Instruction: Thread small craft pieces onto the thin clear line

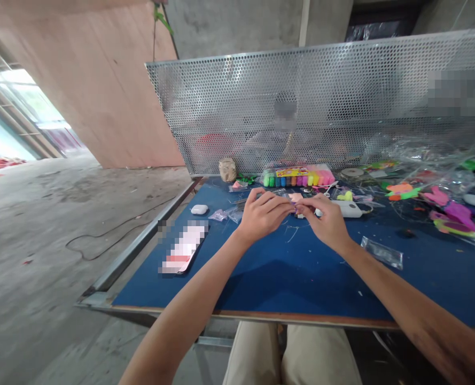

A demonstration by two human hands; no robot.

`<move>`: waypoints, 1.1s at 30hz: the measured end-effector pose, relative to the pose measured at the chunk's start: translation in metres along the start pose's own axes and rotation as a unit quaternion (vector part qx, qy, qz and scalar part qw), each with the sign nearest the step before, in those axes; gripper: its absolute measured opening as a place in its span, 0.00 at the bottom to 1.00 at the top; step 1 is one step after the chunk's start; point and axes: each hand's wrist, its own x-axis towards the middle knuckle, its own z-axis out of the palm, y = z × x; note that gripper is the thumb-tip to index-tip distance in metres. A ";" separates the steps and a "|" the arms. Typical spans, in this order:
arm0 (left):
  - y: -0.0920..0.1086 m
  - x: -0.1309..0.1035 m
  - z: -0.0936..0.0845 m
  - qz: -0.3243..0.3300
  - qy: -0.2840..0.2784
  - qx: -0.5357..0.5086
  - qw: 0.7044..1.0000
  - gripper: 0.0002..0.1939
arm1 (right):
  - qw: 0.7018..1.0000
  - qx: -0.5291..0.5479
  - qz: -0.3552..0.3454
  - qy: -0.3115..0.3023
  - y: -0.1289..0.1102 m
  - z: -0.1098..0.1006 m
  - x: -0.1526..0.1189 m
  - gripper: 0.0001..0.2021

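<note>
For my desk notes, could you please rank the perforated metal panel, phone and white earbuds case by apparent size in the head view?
1. Perforated metal panel
2. Phone
3. White earbuds case

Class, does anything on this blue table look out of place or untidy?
Yes: crumpled clear plastic wrapping is heaped untidily at the back right, and a small white scrap lies loose near the front edge, like litter.

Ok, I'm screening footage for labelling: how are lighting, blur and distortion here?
Head view: the left opening glares white; a soft shadow lies on the blue tabletop; the left side looks stretched; pixelation covers the phone; the purple bit between left hand and right hand is indistinct.
</note>
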 end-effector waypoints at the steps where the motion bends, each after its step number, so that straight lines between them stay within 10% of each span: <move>1: 0.002 0.002 -0.001 -0.013 0.001 -0.011 1.000 0.09 | 1.000 -0.007 -0.015 0.011 0.000 0.000 0.000 0.08; 16: 0.021 0.010 0.007 -0.195 -0.077 -0.151 0.966 0.14 | 0.981 -0.110 -0.157 -0.015 0.026 -0.011 0.005 0.07; 33: 0.008 0.000 0.008 -0.032 -0.046 -0.019 0.998 0.12 | 0.978 -0.128 -0.164 0.012 0.026 -0.010 0.002 0.05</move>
